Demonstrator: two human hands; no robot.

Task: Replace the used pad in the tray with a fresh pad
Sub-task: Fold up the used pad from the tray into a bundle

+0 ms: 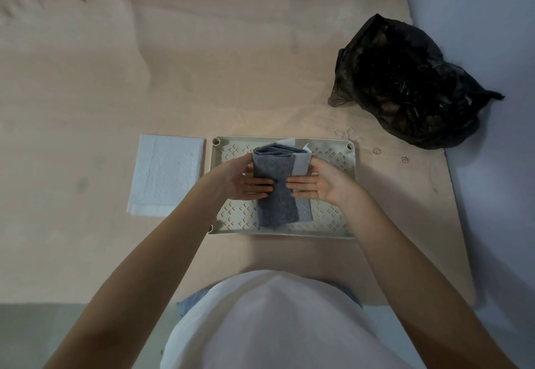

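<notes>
A cream perforated tray [333,163] lies flat in front of me. Over its middle the used grey pad [275,166] is folded into a narrow bundle with a white edge showing on its right. My left hand [246,179] grips the bundle's left side, thumb on its far side and fingers across its front. My right hand [318,180] grips the right side the same way. A fresh white pad [166,174] lies folded flat on the surface just left of the tray, untouched.
A black plastic bag [405,85] with its mouth open sits at the back right, near a pale blue wall [492,50]. The tray rests on a beige cloth-covered surface [144,64] whose right edge runs close to the bag.
</notes>
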